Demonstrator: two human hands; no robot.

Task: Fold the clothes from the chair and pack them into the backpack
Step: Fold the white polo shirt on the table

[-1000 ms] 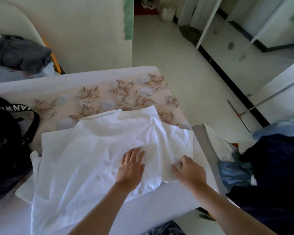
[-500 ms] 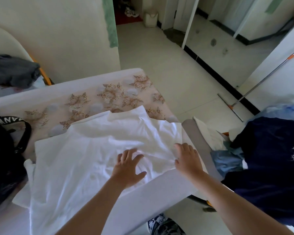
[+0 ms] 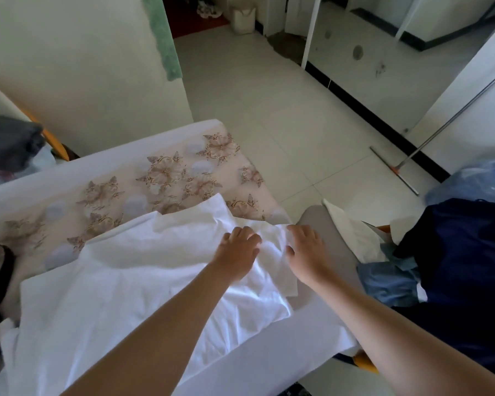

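The white shirt (image 3: 143, 281) lies spread on the table (image 3: 183, 172). Both hands work its right end. The left hand (image 3: 237, 250) bends its fingers into the cloth (a pinching grip? I cannot tell). The right hand (image 3: 306, 250) rests flat, nearer the sleeve edge.

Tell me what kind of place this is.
Likely a room in a home: a floral-covered surface, a tiled floor, and a long-handled squeegee against the wall.
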